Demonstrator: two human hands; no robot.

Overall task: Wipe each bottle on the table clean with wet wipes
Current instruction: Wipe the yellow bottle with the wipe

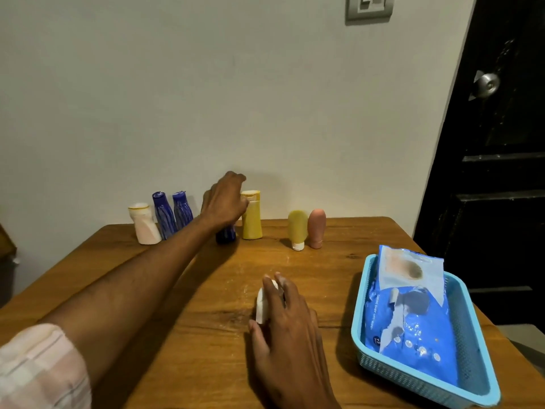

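- Nearest, the right hand (283,317) lies on the table (177,349), fingers curled over a folded wet wipe (262,304).
- Far along the wall, the left hand (225,205) wraps a blue bottle (226,235) in the bottle row.
- Lift it straight up, I judge, or the touching yellow bottle (252,221) may topple.

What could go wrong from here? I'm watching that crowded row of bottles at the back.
The left hand grips a dark blue bottle standing close beside the tall yellow bottle; lifting it carelessly could topple that one. The outstretched forearm also passes near the two striped blue bottles and might knock them over. The wipe under the right hand lies on the bare table and may pick up dust.
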